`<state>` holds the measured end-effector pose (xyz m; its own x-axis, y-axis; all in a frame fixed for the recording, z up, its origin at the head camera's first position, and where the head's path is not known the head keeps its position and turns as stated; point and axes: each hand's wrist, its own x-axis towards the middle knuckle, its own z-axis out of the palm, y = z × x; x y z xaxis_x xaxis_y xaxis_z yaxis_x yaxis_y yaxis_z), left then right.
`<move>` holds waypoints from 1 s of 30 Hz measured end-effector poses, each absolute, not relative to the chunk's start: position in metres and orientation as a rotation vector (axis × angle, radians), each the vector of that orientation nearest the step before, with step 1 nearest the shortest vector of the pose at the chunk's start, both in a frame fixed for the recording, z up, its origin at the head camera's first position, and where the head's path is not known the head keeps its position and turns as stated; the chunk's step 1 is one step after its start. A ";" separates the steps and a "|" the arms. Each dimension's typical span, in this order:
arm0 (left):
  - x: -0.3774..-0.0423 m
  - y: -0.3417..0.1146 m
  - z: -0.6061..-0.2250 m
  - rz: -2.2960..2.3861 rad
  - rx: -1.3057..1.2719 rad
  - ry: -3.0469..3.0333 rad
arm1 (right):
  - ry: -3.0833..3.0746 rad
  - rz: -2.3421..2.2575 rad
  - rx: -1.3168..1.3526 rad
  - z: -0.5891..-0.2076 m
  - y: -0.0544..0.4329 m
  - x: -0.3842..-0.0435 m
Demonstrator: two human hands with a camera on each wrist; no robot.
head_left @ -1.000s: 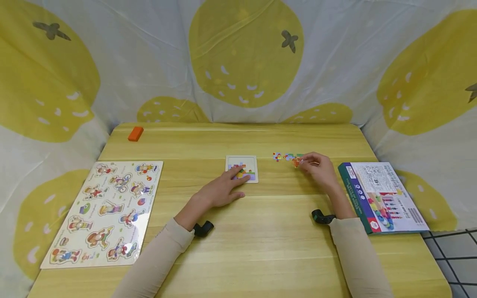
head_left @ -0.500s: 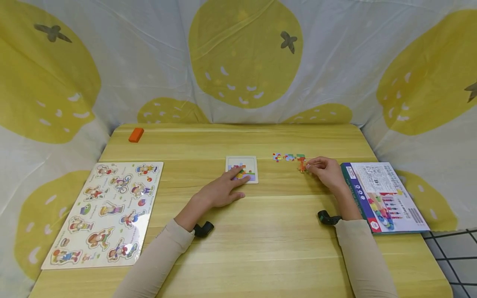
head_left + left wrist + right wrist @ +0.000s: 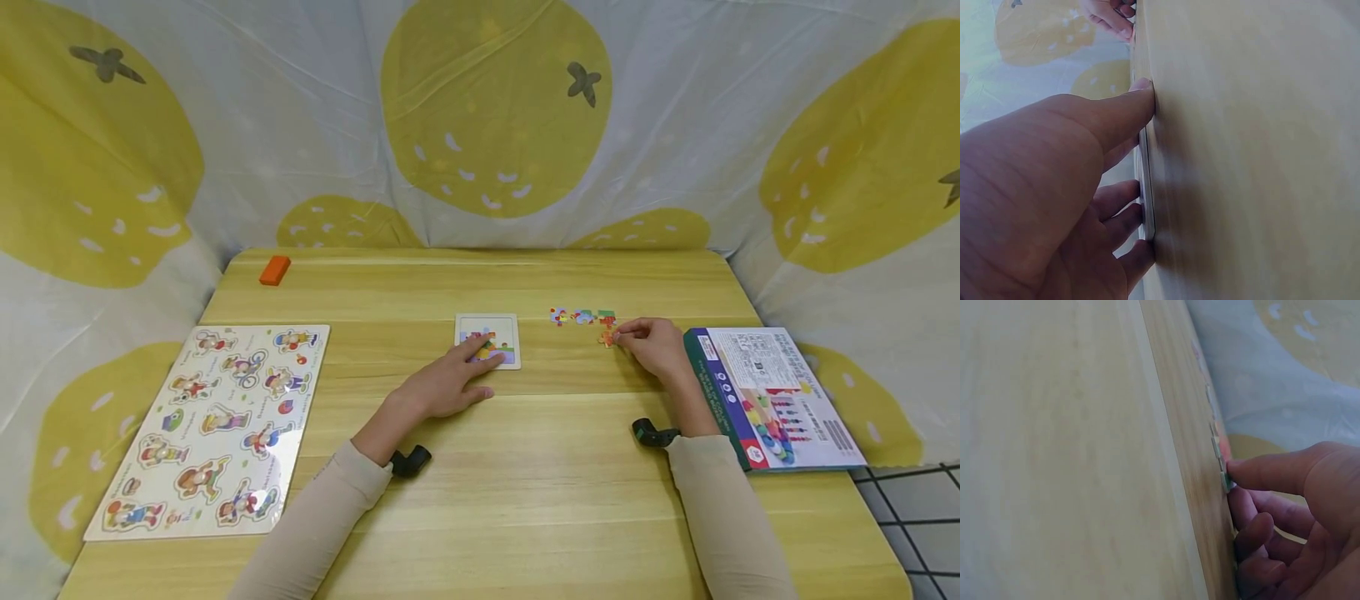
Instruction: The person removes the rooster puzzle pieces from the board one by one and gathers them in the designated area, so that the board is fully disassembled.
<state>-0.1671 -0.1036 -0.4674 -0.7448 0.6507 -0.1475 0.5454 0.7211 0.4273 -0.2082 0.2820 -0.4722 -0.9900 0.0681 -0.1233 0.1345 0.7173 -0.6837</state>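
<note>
At right hand's [image 3: 654, 345] fingertips, small orange jigsaw piece [image 3: 606, 337], edge pinched by thumb and forefinger. Just beyond that hand, row of small multicoloured jigsaw pieces [image 3: 582, 317]. Under left hand's [image 3: 442, 384] spread fingers, small square pale-framed puzzle tray [image 3: 487, 322]. Left of left hand, large white picture board [image 3: 201, 421]; right of right hand, purple-and-white rectangular box [image 3: 772, 396].

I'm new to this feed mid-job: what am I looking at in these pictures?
There's no machine here: a person works bare-handed. The wide picture is filmed from the person's head; the other two from the left and right wrists. On the wooden table, a large picture board lies at left, an orange block beyond it, and a box at right. The left hand rests on a small puzzle board; the right hand pinches an orange puzzle piece near three other pieces.
</note>
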 end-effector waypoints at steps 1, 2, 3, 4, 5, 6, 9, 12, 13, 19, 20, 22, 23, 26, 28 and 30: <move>-0.167 -0.104 -0.467 0.521 0.942 2.640 | 2.831 -1.133 0.174 -0.473 0.282 -0.209; -0.167 -0.104 -0.467 0.520 0.943 2.640 | 2.832 -1.134 0.181 -0.473 0.282 -0.209; -0.167 -0.104 -0.467 0.519 0.944 2.641 | 2.834 -1.133 0.186 -0.473 0.282 -0.209; -0.167 -0.104 -0.467 0.517 0.944 2.642 | 2.836 -1.132 0.190 -0.473 0.282 -0.209; -0.167 -0.104 -0.467 0.516 0.944 2.643 | 2.839 -1.131 0.193 -0.473 0.282 -0.209; -0.167 -0.104 -0.467 0.518 0.944 2.644 | 2.840 -1.133 0.195 -0.474 0.282 -0.210; -0.167 -0.103 -0.467 0.526 0.941 2.644 | 2.840 -1.141 0.194 -0.475 0.282 -0.210; -0.166 -0.103 -0.466 0.529 0.943 2.646 | 2.838 -1.154 0.187 -0.475 0.282 -0.209; -0.166 -0.103 -0.466 0.527 0.945 2.648 | 2.837 -1.160 0.184 -0.474 0.282 -0.209; -0.166 -0.101 -0.464 0.501 0.964 2.668 | 2.843 -1.197 0.163 -0.469 0.277 -0.206; -0.166 -0.101 -0.464 0.497 0.967 2.672 | 2.852 -1.203 0.153 -0.468 0.275 -0.206; -0.166 -0.101 -0.465 0.487 0.973 2.679 | 2.867 -1.223 0.124 -0.466 0.269 -0.206; -0.166 -0.101 -0.465 0.483 0.977 2.682 | 2.871 -1.235 0.101 -0.465 0.265 -0.207; -0.165 -0.101 -0.465 0.475 0.990 2.691 | 2.859 -1.308 0.022 -0.461 0.253 -0.208; -0.165 -0.101 -0.464 0.478 0.998 2.696 | 2.848 -1.342 -0.024 -0.459 0.244 -0.210; -0.164 -0.102 -0.464 0.491 1.007 2.700 | 2.835 -1.367 -0.066 -0.458 0.234 -0.210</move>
